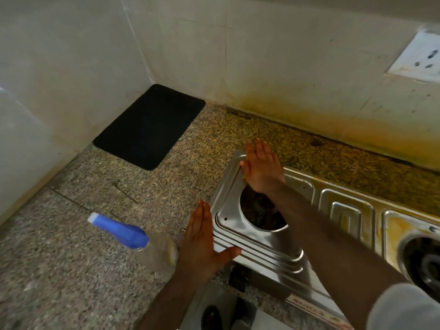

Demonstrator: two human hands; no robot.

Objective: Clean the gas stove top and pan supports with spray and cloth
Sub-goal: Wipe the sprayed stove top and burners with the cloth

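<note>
Speckled granite worktop (100, 246) fills a tiled kitchen corner where a person braces a stainless-steel gas stove (266, 244) with 2 bare hands. Left hand (202, 241), fingers straight and together, presses flat against the stove's left end, thumb hooked along its front edge. Right hand (262, 167), also flat and holding nothing, lies across the rear left corner, its forearm crossing the open left burner well (259, 210). No pan supports sit on either burner in view, and no cloth can be seen. A spray bottle (140, 241) with a blue nozzle lies on its side on the worktop, just beside the left wrist. A black mat (150, 126) rests in the corner behind, and a wall socket (419, 55) is mounted at upper right. Yellow-brown grease marks the wall tiles, the worktop behind the stove and the right burner surround (404, 232). Should the stove be pushed or lifted from here, it could slide on the smooth stone, strain any hose behind it, or knock the loose bottle rolling toward the edge.
</note>
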